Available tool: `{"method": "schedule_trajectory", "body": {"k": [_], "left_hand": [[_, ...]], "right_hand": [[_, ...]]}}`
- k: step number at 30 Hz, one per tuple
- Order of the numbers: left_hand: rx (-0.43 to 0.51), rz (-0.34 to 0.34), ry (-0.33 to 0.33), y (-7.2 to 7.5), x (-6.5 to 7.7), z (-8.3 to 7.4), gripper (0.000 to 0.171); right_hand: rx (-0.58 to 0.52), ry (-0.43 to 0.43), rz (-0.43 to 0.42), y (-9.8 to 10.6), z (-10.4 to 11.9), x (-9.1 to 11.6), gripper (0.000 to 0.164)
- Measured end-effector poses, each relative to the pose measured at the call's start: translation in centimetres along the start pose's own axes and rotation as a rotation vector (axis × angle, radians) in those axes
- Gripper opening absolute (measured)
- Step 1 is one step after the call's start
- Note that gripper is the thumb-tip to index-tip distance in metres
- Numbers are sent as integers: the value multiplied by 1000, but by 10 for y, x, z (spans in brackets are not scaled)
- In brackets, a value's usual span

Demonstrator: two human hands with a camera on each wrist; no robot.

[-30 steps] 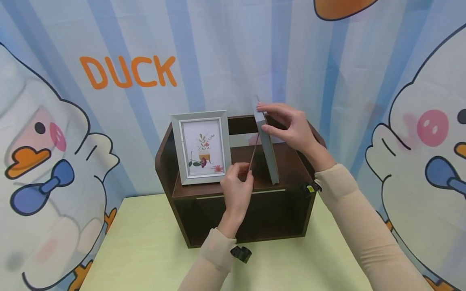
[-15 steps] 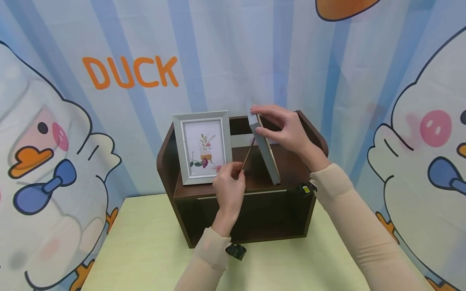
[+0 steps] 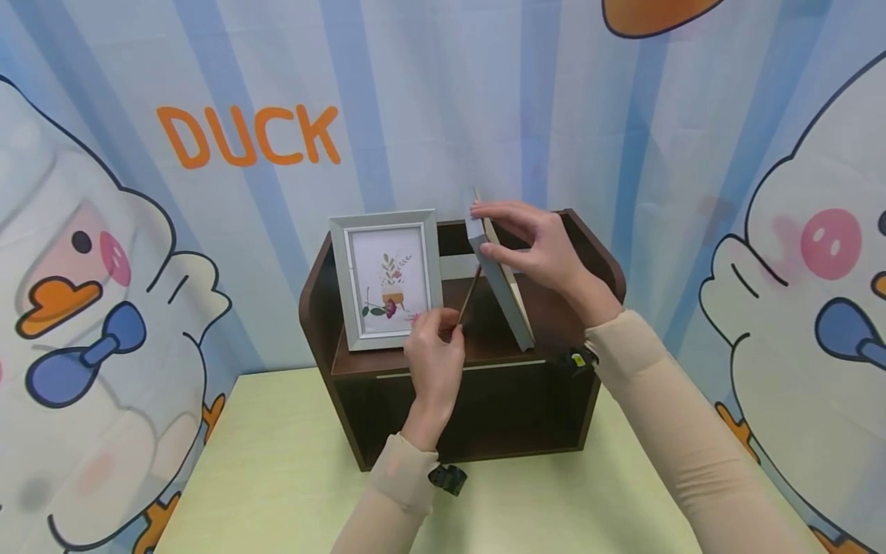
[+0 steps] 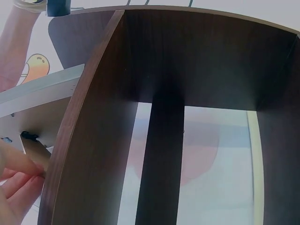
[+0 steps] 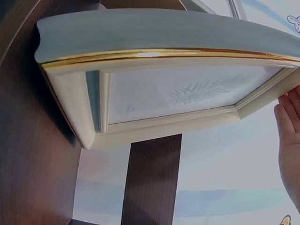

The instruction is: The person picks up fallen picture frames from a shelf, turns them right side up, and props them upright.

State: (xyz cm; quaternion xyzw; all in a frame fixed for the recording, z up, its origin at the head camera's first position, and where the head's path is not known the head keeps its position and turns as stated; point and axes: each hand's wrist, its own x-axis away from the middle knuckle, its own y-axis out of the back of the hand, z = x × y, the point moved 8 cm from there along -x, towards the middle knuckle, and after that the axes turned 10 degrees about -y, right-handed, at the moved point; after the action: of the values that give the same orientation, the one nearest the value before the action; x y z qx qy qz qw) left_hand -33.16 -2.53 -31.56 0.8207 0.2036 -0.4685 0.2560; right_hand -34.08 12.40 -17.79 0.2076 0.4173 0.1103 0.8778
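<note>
My right hand [image 3: 543, 242] grips the top of a picture frame [image 3: 504, 288] that stands edge-on and leans left on the upper shelf. The right wrist view shows its cream front with a gold line, a blue-grey edge and a pale leaf print [image 5: 206, 91]. Fingers and thumb of my left hand [image 3: 436, 358] pinch the brown stand leg [image 4: 37, 152], which swings out from the frame's back. To the left, a second picture frame [image 3: 432, 254], pale grey-green with a potted-flower print, stands upright facing me.
The dark brown two-tier shelf unit [image 3: 325, 408] carries both frames; its lower compartment opens toward me. It stands on a pale yellow-green table [image 3: 277, 446]. Behind hangs a striped blue curtain [image 3: 443, 100] with duck drawings and orange lettering.
The held frame's top has tilted to the left under my right hand. My left hand has shifted slightly left with the stand leg, which slants farther out. The other frame has stayed put.
</note>
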Motion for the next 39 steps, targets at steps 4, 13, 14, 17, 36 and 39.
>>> {"method": "schedule_trajectory", "body": {"k": [4,13,14,17,36,39], "left_hand": [[1,-1,-4,1,-1,-2,12],[88,-79,-83,10,-18,-32,20],[105,-87,-94,11,-21,-36,20],[154,-96,-100,11,-28,-45,23],[191,-30,5,-12,-40,-61,33],[177,-17,10,-16,-40,-61,36]], "right_hand": [[-9,4,-3,1,-1,0,41],[8,-131,-127,10,-37,0,34],[15,-160,-138,11,-47,-1,34],[20,-236,-151,11,-77,-2,37],[105,-731,26,-7,-151,6,49],[60,-763,53,-11,-156,7,49]]}}
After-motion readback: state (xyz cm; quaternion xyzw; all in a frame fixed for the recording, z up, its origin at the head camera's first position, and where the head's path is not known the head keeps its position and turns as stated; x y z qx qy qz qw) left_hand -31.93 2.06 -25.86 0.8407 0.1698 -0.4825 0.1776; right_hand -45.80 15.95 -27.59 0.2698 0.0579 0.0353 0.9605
